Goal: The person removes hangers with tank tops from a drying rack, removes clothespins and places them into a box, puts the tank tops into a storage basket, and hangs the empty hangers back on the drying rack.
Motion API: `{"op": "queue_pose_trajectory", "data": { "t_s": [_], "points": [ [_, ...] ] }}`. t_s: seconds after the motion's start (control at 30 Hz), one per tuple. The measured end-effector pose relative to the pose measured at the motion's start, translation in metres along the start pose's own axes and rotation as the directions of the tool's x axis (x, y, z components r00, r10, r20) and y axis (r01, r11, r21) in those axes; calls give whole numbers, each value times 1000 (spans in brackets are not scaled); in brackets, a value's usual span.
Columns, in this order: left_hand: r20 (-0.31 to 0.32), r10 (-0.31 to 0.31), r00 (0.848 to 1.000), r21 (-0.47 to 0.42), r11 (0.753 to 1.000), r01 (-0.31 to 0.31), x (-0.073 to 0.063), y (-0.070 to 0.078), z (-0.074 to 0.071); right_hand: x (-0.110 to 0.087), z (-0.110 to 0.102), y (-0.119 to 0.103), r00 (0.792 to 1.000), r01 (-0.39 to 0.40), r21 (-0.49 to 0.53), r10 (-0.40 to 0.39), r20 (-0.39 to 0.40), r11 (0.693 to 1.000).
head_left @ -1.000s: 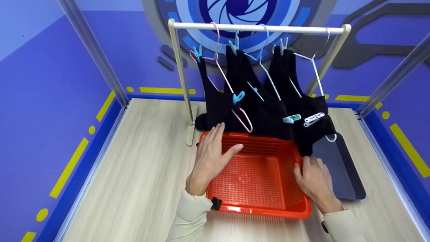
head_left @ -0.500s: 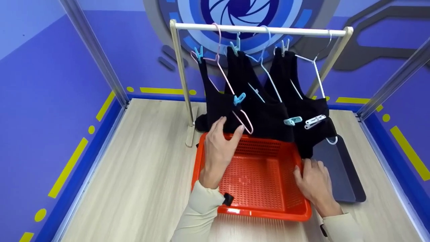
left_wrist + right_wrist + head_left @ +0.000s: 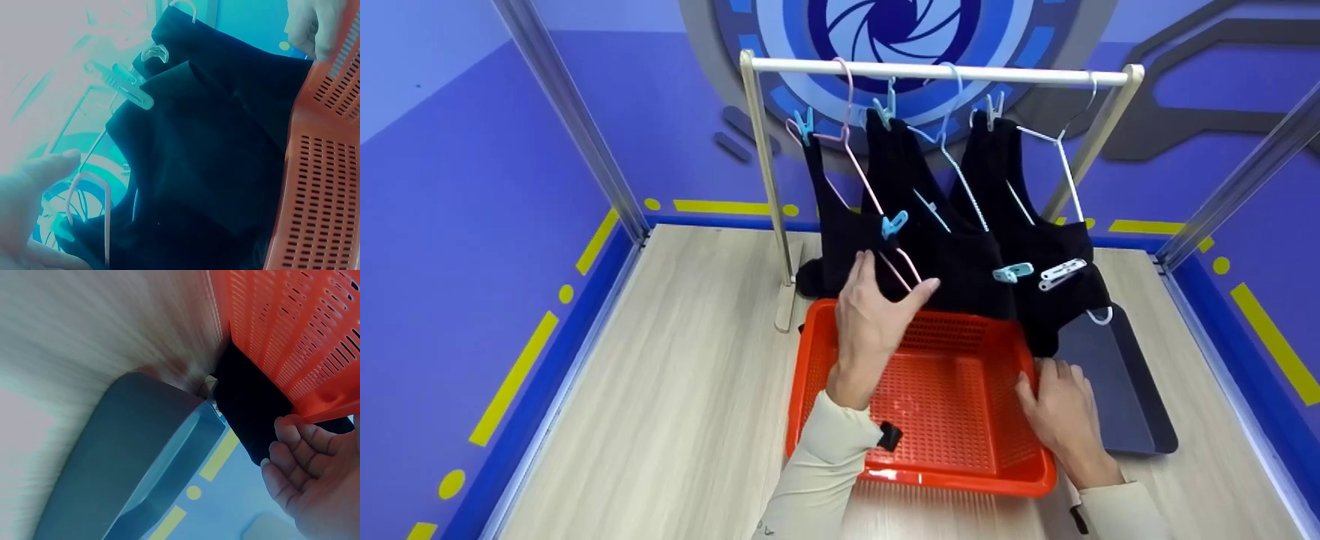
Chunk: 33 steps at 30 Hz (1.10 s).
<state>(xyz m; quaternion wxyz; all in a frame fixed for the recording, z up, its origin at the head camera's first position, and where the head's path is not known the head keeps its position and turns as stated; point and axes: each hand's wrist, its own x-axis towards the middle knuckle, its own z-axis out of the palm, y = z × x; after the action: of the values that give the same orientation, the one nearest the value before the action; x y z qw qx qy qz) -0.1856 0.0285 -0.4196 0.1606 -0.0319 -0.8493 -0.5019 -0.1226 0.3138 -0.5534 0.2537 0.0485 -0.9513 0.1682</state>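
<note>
My left hand (image 3: 874, 319) reaches over the back rim of the red basket (image 3: 919, 480), thumb spread from the fingers. Its fingertips are right at the black garment (image 3: 847, 240) on the pink hanger (image 3: 864, 178), the thumb near the hanger's lower end. In the left wrist view, the pink hanger (image 3: 107, 219) shows between thumb and fingers. A blue clothespin (image 3: 894, 224) pinches the garment's near shoulder to the hanger; another blue clothespin (image 3: 804, 126) sits on the far shoulder. My right hand (image 3: 1061, 401) grips the basket's right rim, fingers curled outside and thumb inside.
Two more black garments hang on a blue hanger (image 3: 964, 180) and a white hanger (image 3: 1069, 172), with clothespins on them. The wooden rack (image 3: 930, 70) stands behind the basket. A dark grey tray (image 3: 1121, 390) lies to the right, partly behind my right hand.
My left hand has moved from the basket's left rim up and to the right, to the lower part of the pink-hanger garment. My right hand has stayed on the rim.
</note>
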Motion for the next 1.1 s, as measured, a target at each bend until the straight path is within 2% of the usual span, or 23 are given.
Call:
{"op": "queue_pose_trajectory", "data": {
  "t_s": [0.07, 0.17, 0.27, 0.37, 0.63, 0.87, 1.1],
  "points": [
    [-5, 26, 1000, 15, 1000, -26, 0, 2, 2, -1, 0, 0, 1000, -1, 10, 1, -3, 1000],
    [-47, 88, 995, 34, 996, -86, 0, 3, 2, -1, 1, -1, 1000, -5, 24, 5, -4, 1000],
    [-101, 148, 984, 55, 988, -143, -2, 1, 1, -2, 1, -1, 1000, -7, 36, 7, -7, 999],
    [-145, 179, 973, 58, 983, -173, -4, -2, -4, -2, 1, -1, 1000, -11, 44, 11, -11, 999],
    [-201, 165, 966, 47, 986, -158, -7, -7, -21, -2, 3, 1, 999, 4, 64, -1, -46, 998],
    [-250, 179, 952, 65, 984, -168, -5, -11, -28, 1, 4, -1, 999, -14, 71, 17, -39, 997],
    [-303, 138, 943, 52, 990, -128, -3, -13, -34, 3, 5, 0, 999, -27, 79, 30, -31, 997]
  ]
}}
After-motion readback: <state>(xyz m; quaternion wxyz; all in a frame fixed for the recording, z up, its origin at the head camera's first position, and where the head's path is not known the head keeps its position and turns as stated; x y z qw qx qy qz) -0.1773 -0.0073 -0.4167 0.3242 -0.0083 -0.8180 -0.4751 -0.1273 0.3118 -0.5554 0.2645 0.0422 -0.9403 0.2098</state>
